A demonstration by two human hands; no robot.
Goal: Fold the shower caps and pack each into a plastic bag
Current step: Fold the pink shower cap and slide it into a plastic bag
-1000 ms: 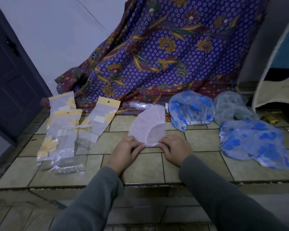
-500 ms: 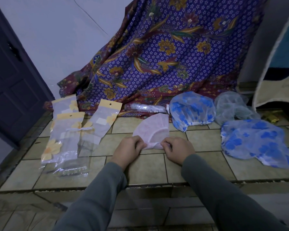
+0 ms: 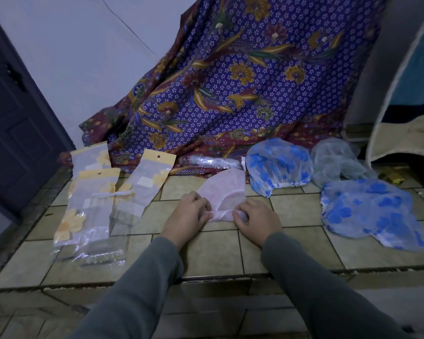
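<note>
A pale pink shower cap [image 3: 227,192], folded flat, lies on the tiled floor in the middle. My left hand [image 3: 190,214] pinches its near left edge. My right hand [image 3: 255,220] pinches the near right edge, and the near strip of the cap is rolled up between my fingers. Several clear plastic bags with yellow headers and flower prints [image 3: 93,204] lie to the left. Two blue-flowered caps [image 3: 279,165] [image 3: 367,211] and a clear cap [image 3: 335,162] lie to the right.
A purple batik cloth [image 3: 242,89] hangs behind the caps. A clear rolled plastic item [image 3: 211,162] lies at its hem. A dark door [image 3: 17,123] stands at the left. The tiled ledge [image 3: 206,275] drops off just in front of my forearms.
The far part of the pink cap has come down flatter. My hands have rolled its near edge up into a narrow fold and moved a little closer together.
</note>
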